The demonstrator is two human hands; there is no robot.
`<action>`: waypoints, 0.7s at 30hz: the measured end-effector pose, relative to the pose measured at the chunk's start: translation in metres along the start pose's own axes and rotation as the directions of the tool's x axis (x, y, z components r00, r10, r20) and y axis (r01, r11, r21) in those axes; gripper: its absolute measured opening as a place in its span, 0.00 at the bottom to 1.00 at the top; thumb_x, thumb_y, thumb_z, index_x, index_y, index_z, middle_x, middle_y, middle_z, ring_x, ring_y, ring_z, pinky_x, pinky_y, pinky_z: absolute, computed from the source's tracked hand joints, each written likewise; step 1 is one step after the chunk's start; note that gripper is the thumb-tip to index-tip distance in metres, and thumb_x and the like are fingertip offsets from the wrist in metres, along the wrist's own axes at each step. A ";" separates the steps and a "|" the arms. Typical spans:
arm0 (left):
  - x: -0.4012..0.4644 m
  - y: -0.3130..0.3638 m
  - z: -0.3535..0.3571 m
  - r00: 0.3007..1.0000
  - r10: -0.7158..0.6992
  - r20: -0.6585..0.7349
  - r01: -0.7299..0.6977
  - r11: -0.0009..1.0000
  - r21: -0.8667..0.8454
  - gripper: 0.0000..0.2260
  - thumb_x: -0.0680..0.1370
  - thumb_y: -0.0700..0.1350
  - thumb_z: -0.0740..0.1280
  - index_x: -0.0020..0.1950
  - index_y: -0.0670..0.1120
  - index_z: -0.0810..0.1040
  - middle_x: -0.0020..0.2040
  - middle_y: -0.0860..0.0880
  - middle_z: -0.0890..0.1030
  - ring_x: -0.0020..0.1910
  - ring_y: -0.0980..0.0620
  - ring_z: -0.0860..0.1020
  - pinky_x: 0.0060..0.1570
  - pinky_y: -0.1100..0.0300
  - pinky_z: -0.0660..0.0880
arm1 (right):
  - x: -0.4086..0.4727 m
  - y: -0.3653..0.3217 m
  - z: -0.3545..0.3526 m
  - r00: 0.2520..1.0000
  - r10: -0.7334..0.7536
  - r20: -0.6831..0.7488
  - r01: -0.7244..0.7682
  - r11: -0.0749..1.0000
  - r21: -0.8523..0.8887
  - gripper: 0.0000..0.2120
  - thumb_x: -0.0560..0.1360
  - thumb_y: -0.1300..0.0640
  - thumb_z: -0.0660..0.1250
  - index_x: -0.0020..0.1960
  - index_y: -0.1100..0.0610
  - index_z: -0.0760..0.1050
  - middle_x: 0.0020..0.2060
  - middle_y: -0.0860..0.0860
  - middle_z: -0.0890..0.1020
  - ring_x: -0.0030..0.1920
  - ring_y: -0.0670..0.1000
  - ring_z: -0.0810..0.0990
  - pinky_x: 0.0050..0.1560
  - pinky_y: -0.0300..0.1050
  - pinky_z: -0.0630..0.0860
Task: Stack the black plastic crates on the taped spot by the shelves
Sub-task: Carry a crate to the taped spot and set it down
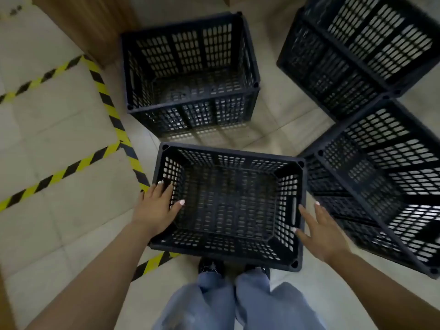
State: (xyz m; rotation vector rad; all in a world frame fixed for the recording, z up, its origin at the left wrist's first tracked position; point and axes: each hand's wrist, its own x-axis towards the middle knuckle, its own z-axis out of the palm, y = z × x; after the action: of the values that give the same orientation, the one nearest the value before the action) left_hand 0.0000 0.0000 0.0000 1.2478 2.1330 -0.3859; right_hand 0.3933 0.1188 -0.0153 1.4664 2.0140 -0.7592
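Over on the left is the yellow-and-black tape [114, 115] marking out squares on the floor [59, 110], and those squares are bare, so I'd say no stack has been started there yet. A wooden panel [90, 25] stands at the top left, maybe the shelves, can't tell for sure.

The left hand [156, 206] is spread flat against the left end of the nearest crate [228, 206], fingers over the rim, thumb poking inside. That crate sits on the floor right in front of the person's feet, its left corner overlapping the tape line. Another crate [190, 75] sits just beyond it, upright and empty.

The right hand [319, 229] is open too, fingers splayed beside the right end, close to the handle slot, not clearly gripping. Two more crates [371, 129] lie tipped further right.

Looks like the grab step on crate one. Next move needs both hands hooked into the end handles, then a level lift and a swing left into the taped square.
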 end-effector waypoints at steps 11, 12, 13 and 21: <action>0.062 -0.041 0.087 0.986 -0.166 0.000 0.166 0.986 -0.013 0.32 0.78 0.65 0.49 0.78 0.53 0.45 0.78 0.41 0.40 0.77 0.39 0.44 0.72 0.43 0.54 | 0.065 0.019 0.085 0.991 0.073 -0.112 -0.073 0.997 0.005 0.38 0.78 0.45 0.60 0.77 0.47 0.38 0.76 0.60 0.40 0.77 0.59 0.46 0.70 0.50 0.62; 0.066 -0.042 0.090 0.984 -0.176 0.004 0.176 0.984 -0.037 0.32 0.78 0.65 0.50 0.78 0.54 0.45 0.78 0.42 0.39 0.76 0.38 0.45 0.72 0.43 0.55 | 0.068 0.018 0.088 0.991 0.075 -0.109 -0.074 0.997 0.012 0.38 0.78 0.46 0.60 0.77 0.47 0.38 0.76 0.60 0.40 0.77 0.59 0.47 0.69 0.50 0.64; 0.070 -0.044 0.092 0.983 -0.183 0.015 0.183 0.981 -0.065 0.33 0.78 0.65 0.51 0.78 0.54 0.45 0.78 0.42 0.38 0.76 0.38 0.46 0.71 0.42 0.56 | 0.071 0.017 0.091 0.990 0.083 -0.112 -0.080 0.996 0.030 0.38 0.79 0.47 0.61 0.77 0.47 0.38 0.76 0.60 0.40 0.76 0.60 0.49 0.67 0.50 0.66; 0.083 -0.043 0.096 0.972 -0.226 -0.070 0.202 0.946 -0.253 0.32 0.76 0.63 0.59 0.77 0.55 0.55 0.78 0.43 0.39 0.72 0.34 0.55 0.69 0.46 0.58 | 0.081 0.010 0.090 0.987 0.119 -0.109 -0.106 0.987 0.123 0.48 0.73 0.70 0.59 0.73 0.42 0.29 0.74 0.63 0.43 0.53 0.61 0.76 0.46 0.44 0.73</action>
State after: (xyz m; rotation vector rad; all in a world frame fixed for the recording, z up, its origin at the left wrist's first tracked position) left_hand -0.0305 -0.0175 -0.1292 0.9155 2.3270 -0.1470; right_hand 0.3895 0.1116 -0.1364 1.7123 1.9799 -0.7712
